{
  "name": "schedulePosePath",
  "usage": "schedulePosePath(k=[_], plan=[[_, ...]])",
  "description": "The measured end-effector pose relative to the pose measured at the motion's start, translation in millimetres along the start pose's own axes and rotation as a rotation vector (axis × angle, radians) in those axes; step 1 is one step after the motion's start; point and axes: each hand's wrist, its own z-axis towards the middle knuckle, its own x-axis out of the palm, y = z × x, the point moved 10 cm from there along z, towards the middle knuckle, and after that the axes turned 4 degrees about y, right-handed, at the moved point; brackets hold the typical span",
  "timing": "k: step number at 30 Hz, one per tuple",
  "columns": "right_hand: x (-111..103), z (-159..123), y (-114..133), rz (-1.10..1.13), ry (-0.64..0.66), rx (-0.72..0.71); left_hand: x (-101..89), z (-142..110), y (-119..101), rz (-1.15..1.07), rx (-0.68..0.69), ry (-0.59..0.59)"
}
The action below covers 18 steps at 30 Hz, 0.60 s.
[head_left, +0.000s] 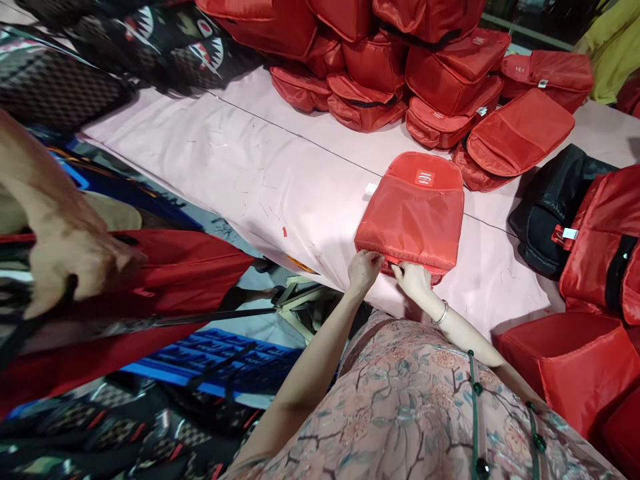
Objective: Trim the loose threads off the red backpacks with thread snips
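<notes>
So the red bag [413, 207] is lying flat on the pink-covered table [295, 173] right in front of me, close to the edge on my side, label panel at the far end. Looks closed up, so no idea if anything's inside. My left hand [365, 270] has its fingertips pinched shut on the bag's near edge, and my right hand [414, 280], the one with the bracelet [443, 312] on the wrist, is curled closed on that same edge just beside it, by a small dark bit.

Past it there's a heap of red bags [375, 63], some stacked on others, insides hidden. Off to the right, a black bag [555, 207] sits up against another red one. Dark patterned bags [175, 47] are piled far left. Down low, black straps lie over a blue crate [225, 363]; can't make out what it holds. Another person's arm [30, 167] reaches in from the left.
</notes>
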Motion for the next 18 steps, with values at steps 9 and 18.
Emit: schedulePosePath(k=[9, 18], plan=[[-1.1, 5.5, 13.2, -0.121, 0.009, -0.074, 1.4, -3.4, -7.8, 0.092, 0.043, 0.006], [-9.0, -3.7, 0.0, 0.126, -0.056, -0.117, -18.6, -7.4, 9.1, -0.358, -0.003, -0.13]])
